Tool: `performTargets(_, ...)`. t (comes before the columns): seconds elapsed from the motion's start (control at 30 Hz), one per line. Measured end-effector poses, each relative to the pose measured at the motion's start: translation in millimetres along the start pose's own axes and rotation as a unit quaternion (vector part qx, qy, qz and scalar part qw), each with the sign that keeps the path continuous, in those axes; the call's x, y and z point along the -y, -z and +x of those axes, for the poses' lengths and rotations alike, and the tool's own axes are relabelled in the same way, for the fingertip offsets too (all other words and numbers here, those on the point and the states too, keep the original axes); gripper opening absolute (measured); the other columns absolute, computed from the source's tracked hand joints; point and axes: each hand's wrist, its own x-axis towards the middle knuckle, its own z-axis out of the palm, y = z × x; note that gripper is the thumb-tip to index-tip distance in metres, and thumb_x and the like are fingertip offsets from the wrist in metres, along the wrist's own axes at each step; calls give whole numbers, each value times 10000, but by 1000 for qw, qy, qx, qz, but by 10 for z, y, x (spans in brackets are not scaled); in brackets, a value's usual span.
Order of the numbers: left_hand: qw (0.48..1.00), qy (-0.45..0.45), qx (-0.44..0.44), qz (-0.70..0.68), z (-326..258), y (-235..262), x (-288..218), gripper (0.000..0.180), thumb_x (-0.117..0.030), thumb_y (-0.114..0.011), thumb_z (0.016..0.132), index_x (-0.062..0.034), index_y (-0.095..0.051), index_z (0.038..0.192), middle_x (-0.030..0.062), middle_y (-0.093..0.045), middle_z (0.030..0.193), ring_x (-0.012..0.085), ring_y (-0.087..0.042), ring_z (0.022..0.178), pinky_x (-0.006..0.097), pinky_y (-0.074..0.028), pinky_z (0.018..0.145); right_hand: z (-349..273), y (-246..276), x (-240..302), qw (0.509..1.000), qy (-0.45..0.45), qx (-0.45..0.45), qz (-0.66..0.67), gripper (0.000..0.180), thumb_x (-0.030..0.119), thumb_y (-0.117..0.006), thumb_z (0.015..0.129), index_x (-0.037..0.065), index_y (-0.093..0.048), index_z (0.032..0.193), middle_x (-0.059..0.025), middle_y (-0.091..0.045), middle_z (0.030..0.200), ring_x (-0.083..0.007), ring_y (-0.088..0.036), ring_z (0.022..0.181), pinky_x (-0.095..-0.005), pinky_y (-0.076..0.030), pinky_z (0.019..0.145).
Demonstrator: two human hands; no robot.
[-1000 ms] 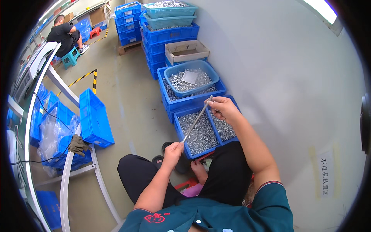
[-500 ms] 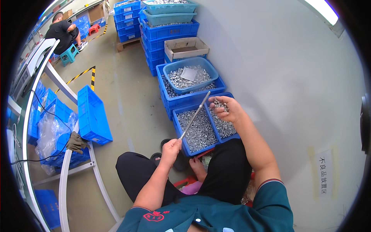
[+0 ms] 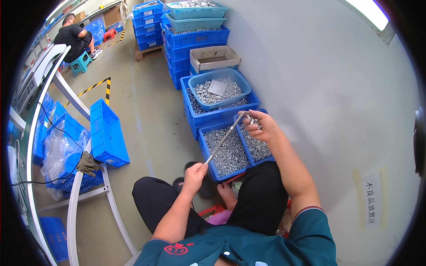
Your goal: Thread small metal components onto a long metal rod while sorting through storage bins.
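My left hand [image 3: 195, 176] is closed around the lower end of a thin metal rod [image 3: 222, 144], which slants up and away to the right. A small collar-like piece shows partway along the rod. Several small silver metal fittings [image 3: 254, 120] lie in my right hand [image 3: 262, 126], cupped by its curled fingers. The right thumb and fingertips are at the rod's far tip; whether they pinch a fitting there is too small to tell. Beneath both hands is a blue divided bin [image 3: 205, 148] full of similar silver fittings.
Behind the bin, a light-blue basket [image 3: 194, 83] of fittings sits on a larger blue crate [image 3: 188, 108]. Stacked blue crates [image 3: 177, 53] rise farther back along the wall. At left are a white table frame [image 3: 73, 208] and a blue crate [image 3: 106, 133]. Another person [image 3: 73, 42] sits far left.
The rod's tip has come slightly down and to the right, meeting my right fingertips. Before, it stuck up past them. My left hand has hardly moved.
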Motion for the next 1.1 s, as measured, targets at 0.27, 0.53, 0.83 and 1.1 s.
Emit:
performTargets(0.27, 1000, -18, 0, 8, -8, -8, -20, 326, -209, -535, 894, -34, -487, 623, -45, -411, 561, 42, -355, 539, 227, -307, 486, 52, 68, -22, 999, 37, -24, -4, 197, 215, -512, 896, 32, -535, 965, -47, -495, 716, -56, -367, 447, -160, -256, 321)
performTargets(0.53, 999, -30, -1, 40, -47, -6, -84, 321, -197, -541, 889, -30, -479, 622, -42, -412, 558, 42, -356, 539, 235, -309, 478, 17, 8, -22, 995, 57, -63, -57, 208, 251, -522, 898, 47, -561, 885, -12, -497, 598, -43, -390, 404, -167, -257, 314)
performTargets(0.83, 995, -54, -23, 78, -33, 14, -49, 331, -199, -551, 882, -17, -456, 623, -29, -360, 527, 53, -323, 523, 262, -299, 457, -35, 52, 32, 998, 40, 5, -44, 185, 149, -520, 864, 5, -562, 972, -23, -505, 647, -43, -393, 429, -164, -261, 323)
performTargets(1.1, 994, -55, -36, 91, -33, 48, -17, 332, -218, -564, 870, -15, -461, 629, 11, -352, 503, 75, -330, 499, 285, -307, 451, -24, 29, 37, 998, 13, -8, -68, 167, 147, -516, 864, 8, -559, 947, -16, -492, 613, -47, -375, 411, -164, -255, 322)
